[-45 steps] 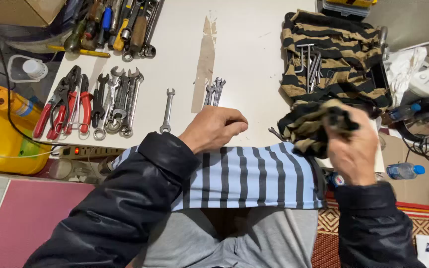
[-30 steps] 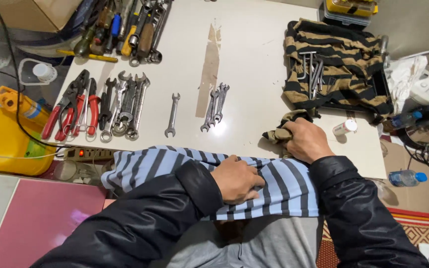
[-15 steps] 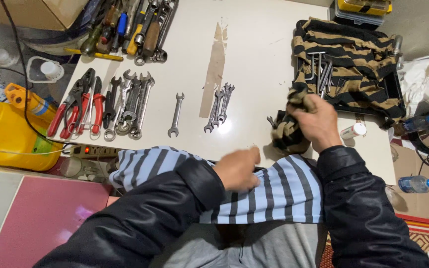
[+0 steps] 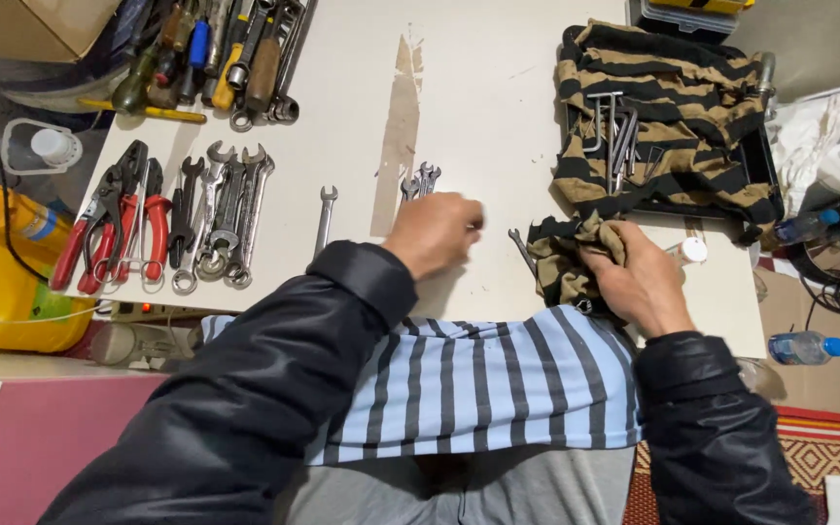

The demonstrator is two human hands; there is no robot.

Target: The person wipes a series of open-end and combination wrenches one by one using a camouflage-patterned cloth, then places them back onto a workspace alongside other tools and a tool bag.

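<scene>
Head view of a white surface (image 4: 498, 107) laid out with hand tools. The left hand (image 4: 432, 233) hovers over the near middle of the surface, fingers curled loosely with nothing visibly held, directly above a small cluster of steel open-end wrenches (image 4: 420, 181); half a second earlier it lay lower, on the blue-and-grey striped cloth (image 4: 478, 379) draped over the near edge. The right hand (image 4: 639, 282) is pressed onto the surface near its right near corner, fingers closed on a bunched tan-and-black striped rag (image 4: 566, 255); earlier it held that rag lifted and further toward the far edge. A small steel wrench (image 4: 520, 246) lies just left of the rag, touching or nearly touching it. A single steel wrench (image 4: 325, 220) lies alone left of the cluster. Along the left edge sit a row of larger steel wrenches (image 4: 226, 214) and red-handled pliers (image 4: 114, 228); screwdrivers with coloured handles (image 4: 216, 49) fill the far left corner. A second tan-and-black striped cloth (image 4: 663, 117) at the far right corner carries steel hex keys (image 4: 614, 126). A small white-capped bottle (image 4: 690, 251) stands beside the right hand.
</scene>
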